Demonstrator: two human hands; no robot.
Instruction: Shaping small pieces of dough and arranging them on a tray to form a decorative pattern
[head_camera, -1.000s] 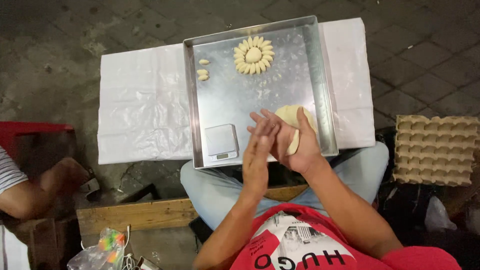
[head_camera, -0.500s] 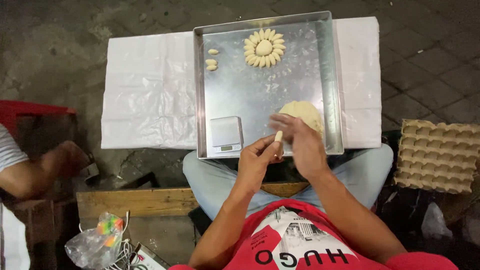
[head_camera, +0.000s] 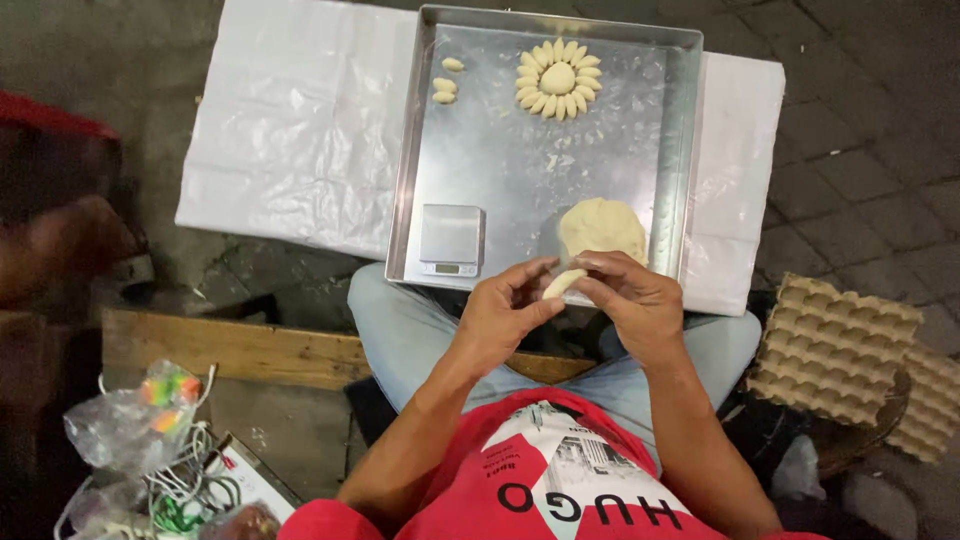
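Grey paving stones lie under the whole scene, with a white plastic sheet (head_camera: 290, 150) spread across them and a square metal tray (head_camera: 500, 170) set on top, its near edge resting over the seated person's knees. Both hands meet just in front of that edge. The left hand (head_camera: 500, 318) and the right hand (head_camera: 632, 300) pinch one small roll of dough (head_camera: 563, 283) between their fingertips, fingers closed on it from either side; only its pale middle shows, the ends being covered by the fingers.

On the tray, just beyond the hands, sits one larger lump of dough (head_camera: 601, 228), its near rim partly hidden by the right hand. To its left stands one small digital scale (head_camera: 451, 238); its display is too small to make out. At the far side a flower of dough pieces (head_camera: 558, 79) is laid out, one round centre ringed by petals that are too tightly packed to count surely. Three loose dough pieces (head_camera: 444, 86) lie to its left.

At the right edge, egg cartons (head_camera: 835, 345) are stacked, apparently two, the lower cut off by the frame. At lower left a clear bag (head_camera: 135, 420) with coloured bits and a tangle of cords are blurred and partly cut off. A wooden plank (head_camera: 240, 348) lies beside the person's leg. Another person's arm (head_camera: 50, 240) at the left is blurred.
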